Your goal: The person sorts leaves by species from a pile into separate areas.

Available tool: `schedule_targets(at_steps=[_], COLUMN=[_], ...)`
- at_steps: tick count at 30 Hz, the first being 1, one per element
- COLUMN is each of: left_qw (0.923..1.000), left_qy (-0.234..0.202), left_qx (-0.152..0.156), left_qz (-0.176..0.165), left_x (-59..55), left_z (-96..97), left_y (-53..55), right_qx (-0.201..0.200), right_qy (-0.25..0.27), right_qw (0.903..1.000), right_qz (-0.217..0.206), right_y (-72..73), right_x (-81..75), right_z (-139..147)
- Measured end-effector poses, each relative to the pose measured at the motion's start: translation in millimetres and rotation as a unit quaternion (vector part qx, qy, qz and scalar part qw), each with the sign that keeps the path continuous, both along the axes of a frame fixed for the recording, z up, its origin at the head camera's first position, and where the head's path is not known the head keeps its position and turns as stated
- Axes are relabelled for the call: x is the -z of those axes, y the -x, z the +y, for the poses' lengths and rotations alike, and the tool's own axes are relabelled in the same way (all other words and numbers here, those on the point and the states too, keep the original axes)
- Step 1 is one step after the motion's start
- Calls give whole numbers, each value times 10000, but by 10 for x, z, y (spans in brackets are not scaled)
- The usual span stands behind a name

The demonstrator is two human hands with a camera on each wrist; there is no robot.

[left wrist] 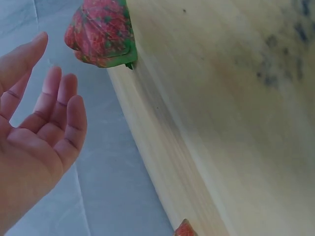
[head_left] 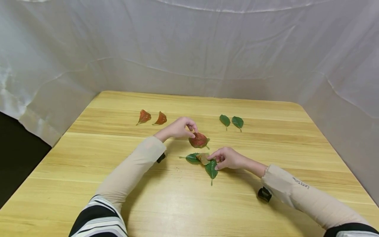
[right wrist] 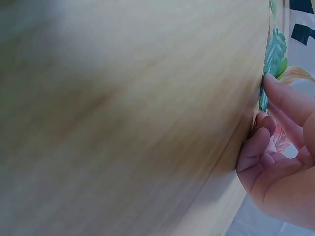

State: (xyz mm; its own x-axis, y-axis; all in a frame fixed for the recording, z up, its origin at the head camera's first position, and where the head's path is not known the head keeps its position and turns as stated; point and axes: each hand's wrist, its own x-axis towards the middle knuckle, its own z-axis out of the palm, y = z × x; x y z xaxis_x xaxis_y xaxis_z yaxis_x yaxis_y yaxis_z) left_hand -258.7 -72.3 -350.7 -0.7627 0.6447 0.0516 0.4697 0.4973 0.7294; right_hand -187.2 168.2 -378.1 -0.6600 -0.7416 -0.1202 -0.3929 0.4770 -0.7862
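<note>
Thumb and forefinger of the right hand (head_left: 230, 159) pinch a green leaf (head_left: 211, 170) by its edges, likely because it lies flat, a yellowish leaf (head_left: 202, 159) at that grip's left, while the left hand (head_left: 180, 127), loosely parted, hangs at a red leaf (head_left: 199, 141) beyond.

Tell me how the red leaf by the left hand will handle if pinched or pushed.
The red leaf is probably light for its size, since its blade looks thin. Its broad, low shape suggests it would slide rather than roll when pushed. It may flex if pinched, given that thin blade, though the pictures don't settle how stiff it is.
</note>
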Motion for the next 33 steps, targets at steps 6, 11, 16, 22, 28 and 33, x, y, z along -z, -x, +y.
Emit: schedule_targets(at_steps=[6,11,16,22,28,33], left_qw=[9999,10000,10000,9999,9997,9995], left_qy=[-89,-48,61,135,193,243], left_qx=[75,22,0,7,40,59], left_qz=[78,67,43,88,138,205], left_x=[58,70,80,95,109,116], left_z=[17,27,44,74,94,101], left_y=[51,57,57,70,79,72], right_qx=[-2,-17,2,36,35,64], right_qy=[38,-16,-76,-63,-41,-30], right_qw=[10000,10000,9999,10000,10000,10000], right_qz=[-17,45,100,55,25,4], right_y=[-5,-10,-11,-2,1,3], right_x=[9,-6,-16,0,5,5], right_z=[2,1,-1,2,1,1])
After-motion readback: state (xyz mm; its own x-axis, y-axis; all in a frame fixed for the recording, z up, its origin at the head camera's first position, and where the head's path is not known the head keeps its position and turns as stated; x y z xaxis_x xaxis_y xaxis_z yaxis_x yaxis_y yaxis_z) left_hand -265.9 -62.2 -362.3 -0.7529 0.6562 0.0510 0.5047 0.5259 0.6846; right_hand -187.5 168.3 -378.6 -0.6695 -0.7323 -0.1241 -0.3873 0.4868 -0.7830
